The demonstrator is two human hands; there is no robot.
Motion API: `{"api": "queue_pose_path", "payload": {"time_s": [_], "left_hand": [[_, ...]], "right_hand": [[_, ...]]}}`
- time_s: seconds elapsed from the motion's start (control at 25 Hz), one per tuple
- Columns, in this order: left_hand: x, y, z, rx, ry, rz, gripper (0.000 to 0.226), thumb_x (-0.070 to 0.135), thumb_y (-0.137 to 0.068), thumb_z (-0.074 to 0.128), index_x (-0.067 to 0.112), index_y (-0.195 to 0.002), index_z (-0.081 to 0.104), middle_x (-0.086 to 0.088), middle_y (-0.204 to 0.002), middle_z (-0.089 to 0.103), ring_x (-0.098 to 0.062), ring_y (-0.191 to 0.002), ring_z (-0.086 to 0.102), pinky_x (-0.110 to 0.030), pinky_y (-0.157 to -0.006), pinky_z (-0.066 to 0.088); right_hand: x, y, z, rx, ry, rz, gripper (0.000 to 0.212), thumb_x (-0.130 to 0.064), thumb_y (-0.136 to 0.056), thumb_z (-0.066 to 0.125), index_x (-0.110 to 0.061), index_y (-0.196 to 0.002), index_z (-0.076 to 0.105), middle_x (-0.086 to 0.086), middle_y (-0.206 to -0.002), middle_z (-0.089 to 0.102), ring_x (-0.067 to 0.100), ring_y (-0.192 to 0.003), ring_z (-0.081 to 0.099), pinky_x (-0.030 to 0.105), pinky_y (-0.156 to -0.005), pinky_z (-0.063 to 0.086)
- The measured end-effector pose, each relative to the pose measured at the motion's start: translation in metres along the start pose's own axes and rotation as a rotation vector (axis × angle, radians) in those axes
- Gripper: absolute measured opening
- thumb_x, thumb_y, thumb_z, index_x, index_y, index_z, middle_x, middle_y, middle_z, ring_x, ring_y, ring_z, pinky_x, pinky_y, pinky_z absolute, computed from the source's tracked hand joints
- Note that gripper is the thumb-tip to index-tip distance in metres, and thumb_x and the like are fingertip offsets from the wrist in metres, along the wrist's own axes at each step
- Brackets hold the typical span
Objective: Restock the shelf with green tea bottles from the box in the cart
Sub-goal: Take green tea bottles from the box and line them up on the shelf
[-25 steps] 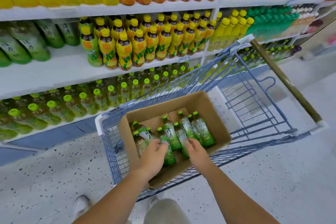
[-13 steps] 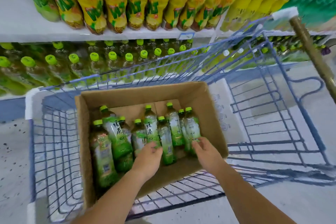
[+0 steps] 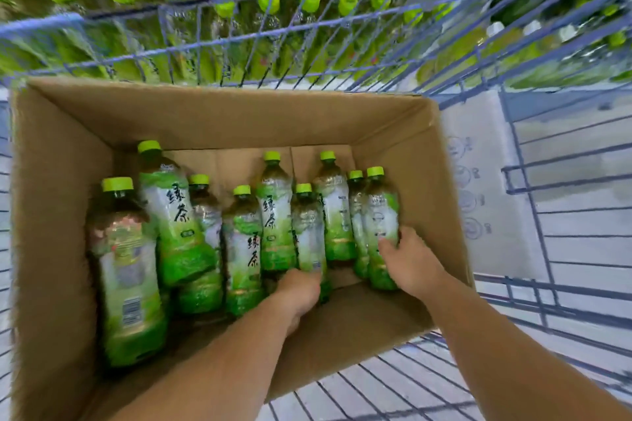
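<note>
In the box (image 3: pixel 68 181), bottles lie caps away from me. Left hand (image 3: pixel 299 290) clasps the middle bottle (image 3: pixel 307 229); right hand (image 3: pixel 412 258) wraps the rightmost bottle (image 3: pixel 381 215).

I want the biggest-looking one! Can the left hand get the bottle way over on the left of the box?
Probably yes. The left hand is already inside the open box, and nothing covers that leftmost bottle.
</note>
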State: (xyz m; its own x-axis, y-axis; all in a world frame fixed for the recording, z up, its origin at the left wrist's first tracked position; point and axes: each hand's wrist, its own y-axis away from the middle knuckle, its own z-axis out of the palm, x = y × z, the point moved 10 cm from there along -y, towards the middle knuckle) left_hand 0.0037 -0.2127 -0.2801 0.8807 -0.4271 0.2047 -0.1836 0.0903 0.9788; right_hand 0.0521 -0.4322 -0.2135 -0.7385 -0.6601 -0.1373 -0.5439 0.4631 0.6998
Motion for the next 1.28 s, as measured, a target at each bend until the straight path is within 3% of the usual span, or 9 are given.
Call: {"api": "queue_pose_path", "payload": {"time_s": [0.16, 0.36, 0.48, 0.6, 0.76, 0.84, 0.96, 1.16, 1.28], "left_hand": [[-0.013, -0.006, 0.007, -0.025, 0.087, -0.086, 0.087, 0.060, -0.093, 0.054, 0.008, -0.156, 0.024, -0.014, -0.160, 0.030, -0.035, -0.144, 0.032, -0.045, -0.111, 0.032], [-0.014, -0.013, 0.022, -0.119, 0.349, -0.095, 0.122, 0.065, -0.050, 0.086, 0.012, -0.150, 0.039, -0.010, -0.150, 0.047, -0.031, -0.133, 0.047, -0.047, -0.111, 0.039], [-0.012, -0.013, 0.018, -0.089, 0.391, -0.097, 0.110, 0.053, -0.038, 0.092, 0.014, -0.133, 0.053, -0.007, -0.127, 0.062, -0.027, -0.113, 0.060, -0.043, -0.099, 0.050], [-0.007, -0.004, 0.015, -0.138, 0.283, -0.087, 0.088, 0.052, -0.044, 0.091, 0.020, -0.120, 0.062, -0.003, -0.115, 0.067, -0.022, -0.104, 0.063, -0.036, -0.089, 0.052], [-0.005, 0.006, 0.000, -0.122, 0.211, -0.065, 0.077, 0.039, -0.057, 0.087, 0.013, -0.123, 0.059, -0.004, -0.114, 0.063, -0.020, -0.102, 0.059, -0.032, -0.088, 0.046], [-0.001, 0.008, -0.012, -0.081, 0.142, 0.011, 0.067, 0.030, -0.067, 0.085, 0.016, -0.125, 0.055, -0.001, -0.114, 0.059, -0.018, -0.103, 0.053, -0.031, -0.086, 0.039], [0.006, 0.022, -0.033, -0.030, 0.048, 0.164, 0.041, 0.023, -0.074, 0.083, 0.028, -0.108, 0.060, 0.008, -0.096, 0.061, -0.012, -0.094, 0.056, -0.028, -0.079, 0.045], [0.024, 0.045, -0.073, 0.055, 0.086, 0.343, 0.040, 0.064, -0.084, 0.065, 0.037, -0.113, 0.063, 0.015, -0.104, 0.069, -0.009, -0.096, 0.065, -0.033, -0.087, 0.054], [0.032, 0.062, -0.098, 0.074, 0.062, 0.404, 0.039, 0.056, -0.089, 0.064, 0.033, -0.120, 0.062, 0.013, -0.107, 0.069, -0.011, -0.099, 0.065, -0.036, -0.089, 0.053]], "right_hand": [[0.000, -0.009, 0.002, 0.006, 0.071, 0.015, 0.043, -0.040, -0.092, 0.061, -0.009, -0.120, 0.050, 0.009, -0.115, 0.059, 0.032, -0.105, 0.061, 0.041, -0.089, 0.050], [0.014, -0.016, 0.033, -0.124, -0.083, 0.099, 0.039, -0.037, -0.083, 0.071, -0.015, -0.113, 0.060, 0.004, -0.107, 0.068, 0.023, -0.096, 0.064, 0.034, -0.084, 0.052], [0.014, -0.020, 0.038, -0.110, -0.233, 0.150, 0.036, -0.021, -0.084, 0.068, -0.010, -0.116, 0.055, 0.008, -0.106, 0.065, 0.024, -0.093, 0.061, 0.033, -0.080, 0.048], [0.017, -0.021, 0.043, -0.144, -0.327, 0.220, 0.048, -0.010, -0.085, 0.067, -0.005, -0.125, 0.040, 0.012, -0.114, 0.058, 0.028, -0.100, 0.057, 0.035, -0.085, 0.046], [0.018, -0.019, 0.050, -0.175, -0.319, 0.207, 0.067, -0.026, -0.081, 0.076, -0.012, -0.127, 0.029, 0.007, -0.116, 0.054, 0.029, -0.109, 0.057, 0.042, -0.097, 0.048], [0.014, -0.018, 0.048, -0.160, -0.301, 0.169, 0.073, -0.033, -0.079, 0.080, -0.011, -0.127, 0.031, 0.005, -0.117, 0.054, 0.027, -0.110, 0.057, 0.038, -0.094, 0.048], [0.011, -0.015, 0.047, -0.141, -0.339, 0.144, 0.069, -0.031, -0.069, 0.083, -0.011, -0.124, 0.048, 0.004, -0.111, 0.063, 0.022, -0.099, 0.064, 0.034, -0.083, 0.053], [-0.022, 0.016, 0.057, -0.241, -0.445, 0.058, 0.033, -0.019, -0.066, 0.076, -0.016, -0.099, 0.071, 0.011, -0.095, 0.075, 0.026, -0.085, 0.072, 0.043, -0.079, 0.061], [-0.042, 0.046, 0.060, -0.300, -0.484, 0.052, 0.035, -0.020, -0.064, 0.075, -0.014, -0.098, 0.072, 0.013, -0.094, 0.075, 0.031, -0.087, 0.073, 0.049, -0.081, 0.060]]}}
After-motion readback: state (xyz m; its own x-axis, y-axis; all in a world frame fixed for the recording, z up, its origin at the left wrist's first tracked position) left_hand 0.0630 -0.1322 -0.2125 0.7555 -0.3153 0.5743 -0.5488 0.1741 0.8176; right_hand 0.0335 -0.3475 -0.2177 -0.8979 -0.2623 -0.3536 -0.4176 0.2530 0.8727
